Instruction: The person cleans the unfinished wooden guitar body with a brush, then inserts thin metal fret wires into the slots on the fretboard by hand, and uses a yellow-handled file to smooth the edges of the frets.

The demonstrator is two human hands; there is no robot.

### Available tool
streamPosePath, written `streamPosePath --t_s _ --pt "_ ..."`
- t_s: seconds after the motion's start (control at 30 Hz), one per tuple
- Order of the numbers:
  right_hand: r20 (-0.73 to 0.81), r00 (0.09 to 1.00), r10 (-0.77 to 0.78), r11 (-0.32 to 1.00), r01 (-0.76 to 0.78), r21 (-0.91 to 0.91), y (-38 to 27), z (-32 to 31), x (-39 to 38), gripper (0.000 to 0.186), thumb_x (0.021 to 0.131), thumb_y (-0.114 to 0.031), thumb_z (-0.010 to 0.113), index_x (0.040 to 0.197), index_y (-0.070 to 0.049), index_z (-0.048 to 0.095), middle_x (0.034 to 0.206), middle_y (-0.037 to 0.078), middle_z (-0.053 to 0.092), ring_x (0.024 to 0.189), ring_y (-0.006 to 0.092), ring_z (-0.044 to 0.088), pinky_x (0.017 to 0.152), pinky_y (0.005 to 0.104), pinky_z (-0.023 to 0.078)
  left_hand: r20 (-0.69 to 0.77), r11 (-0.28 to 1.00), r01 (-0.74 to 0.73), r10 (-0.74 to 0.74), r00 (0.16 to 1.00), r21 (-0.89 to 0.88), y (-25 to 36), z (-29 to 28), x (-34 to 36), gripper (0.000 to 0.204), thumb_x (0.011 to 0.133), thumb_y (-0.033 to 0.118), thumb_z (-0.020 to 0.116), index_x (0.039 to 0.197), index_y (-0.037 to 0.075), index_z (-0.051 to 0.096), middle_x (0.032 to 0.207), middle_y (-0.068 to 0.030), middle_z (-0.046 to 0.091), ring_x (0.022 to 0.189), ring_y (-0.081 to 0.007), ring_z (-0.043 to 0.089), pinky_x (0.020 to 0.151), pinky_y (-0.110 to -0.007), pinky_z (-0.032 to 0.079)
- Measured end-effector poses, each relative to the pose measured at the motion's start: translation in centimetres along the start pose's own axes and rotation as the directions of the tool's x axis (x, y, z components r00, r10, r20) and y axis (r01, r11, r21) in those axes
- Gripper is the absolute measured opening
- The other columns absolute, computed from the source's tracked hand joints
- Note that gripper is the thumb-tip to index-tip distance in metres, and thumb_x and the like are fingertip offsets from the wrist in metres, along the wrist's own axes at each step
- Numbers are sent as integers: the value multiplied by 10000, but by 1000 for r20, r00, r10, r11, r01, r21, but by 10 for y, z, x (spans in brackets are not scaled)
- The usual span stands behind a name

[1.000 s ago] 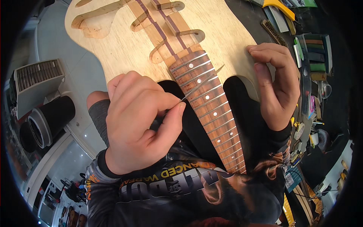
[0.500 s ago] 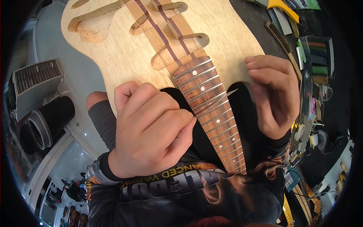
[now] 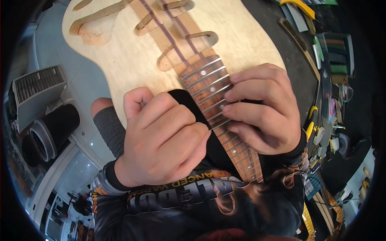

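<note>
An unfinished pale wood guitar body (image 3: 132,56) lies in front of me with routed cavities, and its dark fretboard (image 3: 209,86) with metal frets and white dots runs down toward my chest. My left hand (image 3: 161,136) is closed in a pinch on a thin fret wire (image 3: 219,124) at the fretboard's left edge. My right hand (image 3: 261,112) lies across the fretboard from the right, fingertips resting on the frets. Its lower fingertip covers the wire's far end. The black cloth (image 3: 189,100) under the neck shows between my hands.
At the left stand a grey ribbed box (image 3: 36,90) and a black cylinder (image 3: 52,132). The dark bench on the right carries a green tray (image 3: 337,52), a long stick (image 3: 297,40), yellow-handled pliers (image 3: 309,120) and several small tools.
My right hand has moved from the guitar body's right edge onto the fretboard. My left hand has brought the wire down against the fretboard. The view has drawn closer.
</note>
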State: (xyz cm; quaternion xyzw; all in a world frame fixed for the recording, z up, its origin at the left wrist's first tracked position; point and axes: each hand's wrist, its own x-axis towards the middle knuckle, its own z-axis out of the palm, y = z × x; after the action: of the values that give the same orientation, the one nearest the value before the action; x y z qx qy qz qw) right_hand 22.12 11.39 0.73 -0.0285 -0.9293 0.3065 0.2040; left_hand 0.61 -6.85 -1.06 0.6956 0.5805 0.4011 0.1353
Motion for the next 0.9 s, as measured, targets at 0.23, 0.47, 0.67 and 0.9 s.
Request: streamPosePath --t_s 0.23,0.47,0.67,0.9 --pt "-23 999 46 996 -48 -74 -11 11 -6 270 877 -162 957 1083 -107 791 1179 46 747 1157 317 734 1034 477 539 22 997 -79 79 997 7 -5 -3 -3 277 811 85 963 1056 74 834 948 -23 732 844 -269 656 911 -485 405" --pt "-66 869 491 866 -494 -73 -38 -73 -59 103 1038 -132 799 1053 -58 728 1023 106 674 1068 359 655 998 480 506 -625 955 -293 198 755 -51 -3 -21 -39 409 1064 375 832 1398 168 720 1274 -9 652 1050 -217 644 946 -477 426" --pt "-104 500 860 510 -841 179 -42 -93 -132 162 1150 -183 734 1118 -28 700 1054 7 628 1041 129 598 945 325 487 -862 774 -564 467 198 289 48 -36 -33 130 1132 299 798 1128 172 767 1101 43 677 1091 -149 626 1022 -381 447" --pt "-27 414 910 409 -884 226 -38 -79 -154 118 1155 -155 722 1158 -37 716 1083 -3 664 1030 130 610 963 316 486 -697 838 -507 486 527 202 14 -31 -72 273 1125 516 749 1268 293 683 1314 59 592 1049 -196 615 893 -491 377"
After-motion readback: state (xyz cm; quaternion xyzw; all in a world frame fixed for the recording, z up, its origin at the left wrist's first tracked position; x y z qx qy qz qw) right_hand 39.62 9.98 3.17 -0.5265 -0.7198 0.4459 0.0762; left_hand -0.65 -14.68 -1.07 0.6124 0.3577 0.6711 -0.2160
